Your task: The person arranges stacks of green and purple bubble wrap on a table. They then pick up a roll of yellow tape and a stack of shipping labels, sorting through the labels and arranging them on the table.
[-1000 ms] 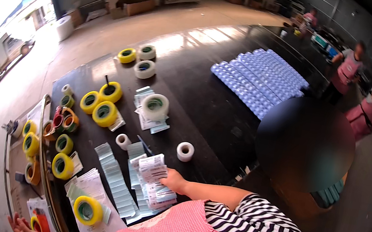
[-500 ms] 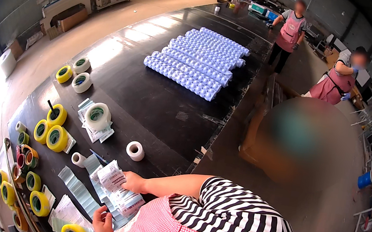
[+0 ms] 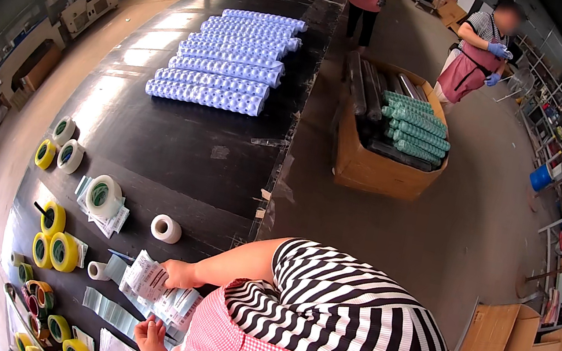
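Note:
My right hand (image 3: pixel 181 275) is closed on the edge of a small stack of printed white labels (image 3: pixel 146 276), held just above the black table. Under it lie more white labels (image 3: pixel 181 303), overlapping strips of pale green backing. Closer to my body, my left hand (image 3: pixel 151 338) hovers beside these labels with its fingers loosely bent and apart, and I see nothing in it. A pale green label strip (image 3: pixel 110 310) lies to its left. Beyond the held stack are a small white roll (image 3: pixel 98 270) and a larger white roll (image 3: pixel 166 228) standing on end.
Yellow tape rolls (image 3: pixel 63 253) and a wide clear tape roll (image 3: pixel 104 196) stand at the left. Lilac bumpy rolls (image 3: pixel 218 64) lie in a row farther up the table. Right of the table, a carton (image 3: pixel 385 174) holds dark and green rolls. A gloved co-worker (image 3: pixel 468 54) stands beyond it.
The view has swung right and down, so the table things appear farther left and the carton is now sharp. My right hand still grips the labels; my left hand stays near them.

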